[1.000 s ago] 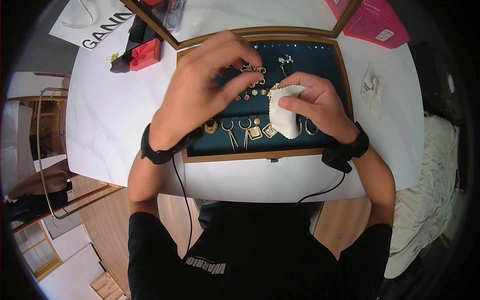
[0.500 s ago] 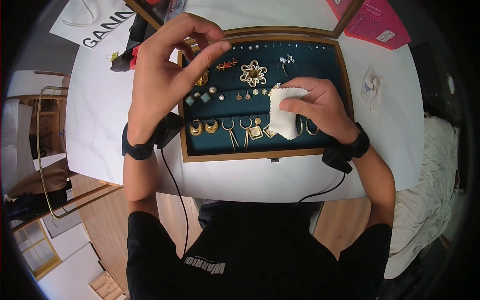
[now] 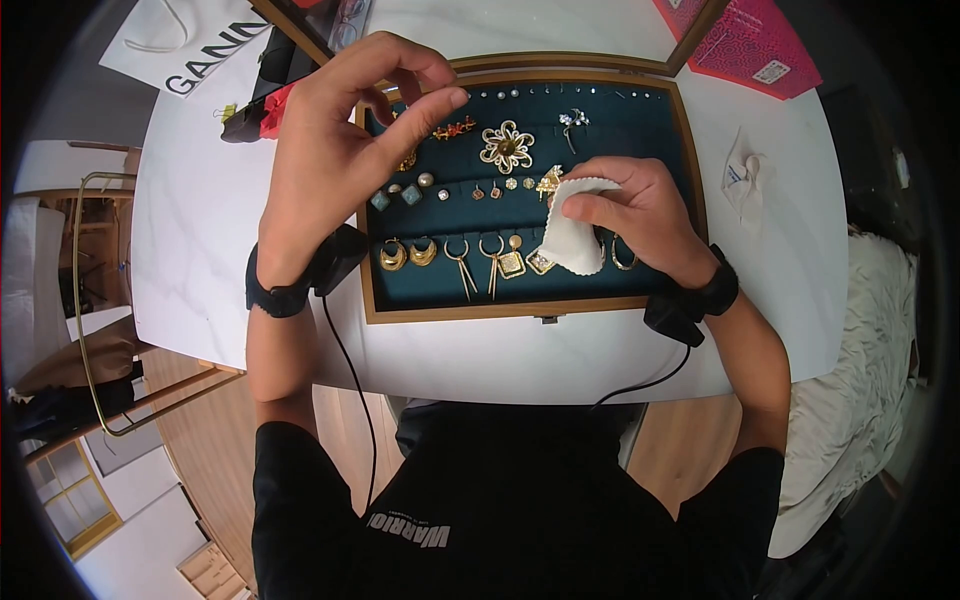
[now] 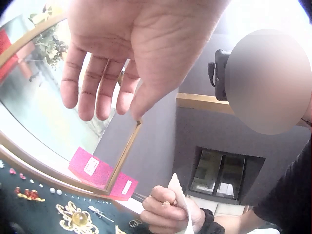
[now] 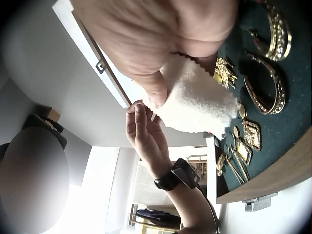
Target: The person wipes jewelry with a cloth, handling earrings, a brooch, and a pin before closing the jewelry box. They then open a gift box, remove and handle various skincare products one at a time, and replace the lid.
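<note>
Can't tell if the left hand (image 3: 345, 150) pinches anything at the jewelry box's (image 3: 690, 190) 10 o'clock corner, fingers loosely curled, while the right hand (image 3: 640, 215) grips the white cloth (image 3: 570, 235) at 4 o'clock, covering some earrings (image 3: 510, 262) beside the flower brooch (image 3: 506, 146).

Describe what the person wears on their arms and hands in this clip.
Both arms are bare below short black sleeves. Each wrist carries a black strap with a small black camera unit, left and right, each trailing a thin black cable toward the body. No gloves show.
</note>
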{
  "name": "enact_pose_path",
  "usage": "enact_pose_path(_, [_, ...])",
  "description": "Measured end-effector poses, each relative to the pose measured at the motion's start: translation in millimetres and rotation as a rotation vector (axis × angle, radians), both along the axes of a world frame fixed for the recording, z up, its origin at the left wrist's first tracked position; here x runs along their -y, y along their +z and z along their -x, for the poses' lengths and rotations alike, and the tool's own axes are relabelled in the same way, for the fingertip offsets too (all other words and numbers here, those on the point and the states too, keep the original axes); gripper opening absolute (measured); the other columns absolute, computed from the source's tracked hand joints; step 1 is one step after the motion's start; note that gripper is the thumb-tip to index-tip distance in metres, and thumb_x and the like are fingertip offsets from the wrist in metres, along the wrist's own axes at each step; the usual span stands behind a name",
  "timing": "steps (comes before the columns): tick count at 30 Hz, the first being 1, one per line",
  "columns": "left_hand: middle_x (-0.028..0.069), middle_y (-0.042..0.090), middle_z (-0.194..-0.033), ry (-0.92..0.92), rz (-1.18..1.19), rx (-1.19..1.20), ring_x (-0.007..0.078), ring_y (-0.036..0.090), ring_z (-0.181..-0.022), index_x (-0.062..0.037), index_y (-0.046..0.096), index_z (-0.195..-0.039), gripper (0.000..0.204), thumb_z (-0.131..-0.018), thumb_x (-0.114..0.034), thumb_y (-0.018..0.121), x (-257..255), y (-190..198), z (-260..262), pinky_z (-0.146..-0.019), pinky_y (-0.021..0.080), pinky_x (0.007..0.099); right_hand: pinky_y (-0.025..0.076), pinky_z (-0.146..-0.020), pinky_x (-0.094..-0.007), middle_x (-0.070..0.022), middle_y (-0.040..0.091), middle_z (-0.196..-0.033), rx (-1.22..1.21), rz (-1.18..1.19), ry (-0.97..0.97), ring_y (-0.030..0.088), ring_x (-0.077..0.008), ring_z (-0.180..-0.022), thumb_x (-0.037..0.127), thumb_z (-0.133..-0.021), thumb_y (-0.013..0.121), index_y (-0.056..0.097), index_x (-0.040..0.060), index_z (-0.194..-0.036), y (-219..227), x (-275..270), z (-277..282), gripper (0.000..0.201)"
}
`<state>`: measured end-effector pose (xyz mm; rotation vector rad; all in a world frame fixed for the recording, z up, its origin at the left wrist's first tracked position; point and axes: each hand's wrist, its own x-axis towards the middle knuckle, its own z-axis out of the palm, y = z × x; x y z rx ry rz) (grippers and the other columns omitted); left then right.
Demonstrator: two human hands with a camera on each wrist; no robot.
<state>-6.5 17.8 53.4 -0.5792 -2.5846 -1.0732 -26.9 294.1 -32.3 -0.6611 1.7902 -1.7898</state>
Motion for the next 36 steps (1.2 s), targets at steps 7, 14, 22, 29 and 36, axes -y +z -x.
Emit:
enact_pose_path(7, [0.0, 0.07, -0.098, -0.01, 0.013, 0.001, 0.0075, 0.062, -0.086, -0.0037, 0.07, -0.098, 0.014, -0.089, -0.013, 0.075, 1.0, 0.3, 0.2, -0.073, 0.046, 0.0216, 0.057, -0.073, -0.0233, -0.0104, 0.074, -0.099, -0.053, 0.016, 0.017, 0.071, -0.0134, -0.087, 0.009, -0.089, 0.075, 0.072, -0.0043, -0.11, -1.4, 1.3, -1.6, 0.025])
enact_pose_path(14, [-0.0002, 0.07, -0.098, -0.015, 0.018, -0.001, 0.0074, 0.062, -0.086, -0.0042, 0.071, -0.098, 0.013, -0.089, -0.013, 0.075, 1.5, -0.4, 0.7, -0.072, 0.045, 0.0214, 0.057, -0.075, -0.0238, -0.0102, 0.074, -0.101, -0.018, 0.02, -0.022, 0.07, -0.0134, -0.088, 0.009, -0.09, 0.074, 0.071, -0.0048, -0.11, 1.8, 3.0, -2.4, 0.025])
enact_pose_path(22, [-0.0005, 0.071, -0.097, -0.003, 0.009, 0.005, 0.0075, 0.062, -0.084, -0.0043, 0.071, -0.097, 0.015, -0.089, -0.015, 0.076, 0.5, -0.6, 0.1, -0.072, 0.045, 0.0214, 0.057, -0.077, -0.0239, -0.0088, 0.073, -0.099, -0.025, 0.036, -0.024, 0.07, -0.0126, -0.087, 0.01, -0.091, 0.074, 0.071, -0.0041, -0.11, 0.8, 4.2, -3.2, 0.024])
enact_pose_path(29, [0.0002, 0.071, -0.097, -0.011, 0.019, -0.013, 0.0076, 0.063, -0.085, -0.0036, 0.071, -0.098, 0.014, -0.089, -0.014, 0.076, 1.9, -1.0, 0.7, -0.072, 0.046, 0.0213, 0.056, -0.075, -0.0234, -0.0084, 0.073, -0.098, -0.052, 0.005, -0.056, 0.069, -0.0115, -0.087, 0.012, -0.091, 0.074, 0.07, -0.0035, -0.112, -2.4, 1.2, -1.0, 0.026])
enact_pose_path(36, [0.0003, 0.071, -0.097, -0.004, 0.01, 0.007, 0.0078, 0.063, -0.085, -0.0036, 0.071, -0.098, 0.014, -0.089, -0.014, 0.076, 0.8, 0.0, -0.2, -0.073, 0.046, 0.0217, 0.056, -0.074, -0.0229, -0.0088, 0.073, -0.098, -0.013, 0.015, -0.024, 0.07, -0.0118, -0.084, 0.012, -0.09, 0.075, 0.07, -0.0039, -0.112, -0.7, 0.7, -1.0, 0.027])
